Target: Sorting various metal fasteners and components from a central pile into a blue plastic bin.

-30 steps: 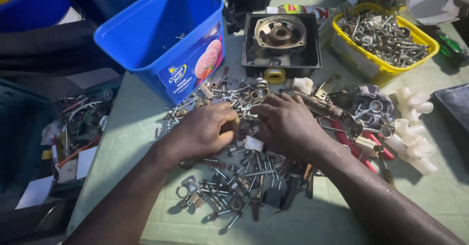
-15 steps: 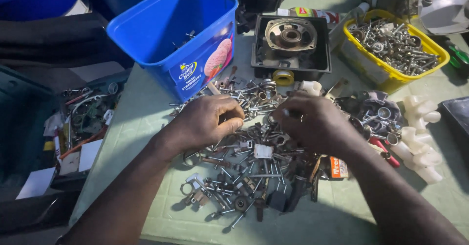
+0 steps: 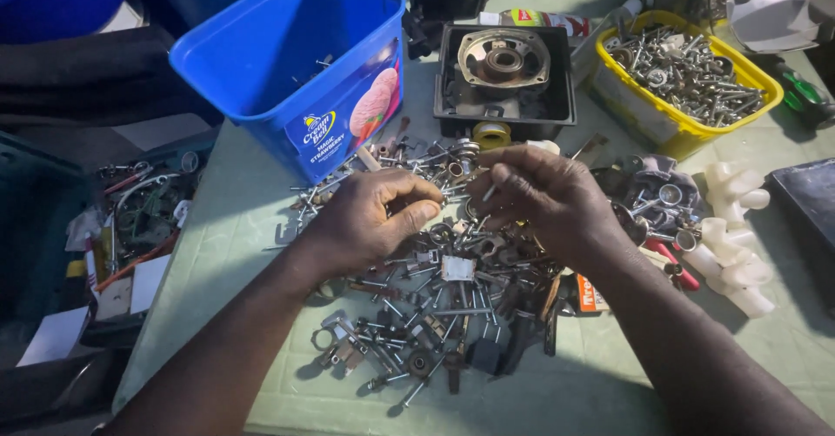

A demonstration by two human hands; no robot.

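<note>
A pile of metal hardware (image 3: pixel 435 306), bolts, screws, nuts and small brackets, lies spread on the pale green table (image 3: pixel 226 262). My left hand (image 3: pixel 370 219) is curled over the pile's upper left part, fingers bent inward. My right hand (image 3: pixel 548 197) hovers over the pile's upper right and pinches a small thin metal piece (image 3: pixel 490 193) between thumb and fingertips. Whether the left hand holds anything is hidden by its fingers.
A blue plastic tub (image 3: pixel 296 62) with a few screws stands behind the left hand. A black tray (image 3: pixel 452 97) holds a round metal housing. A yellow tub (image 3: pixel 670 127) of screws sits at the right. White plastic fittings (image 3: pixel 735 227) and red-handled pliers (image 3: pixel 674 266) lie right.
Both hands have lifted off the pile and drawn slightly apart. The right hand now pinches a small metal piece.
</note>
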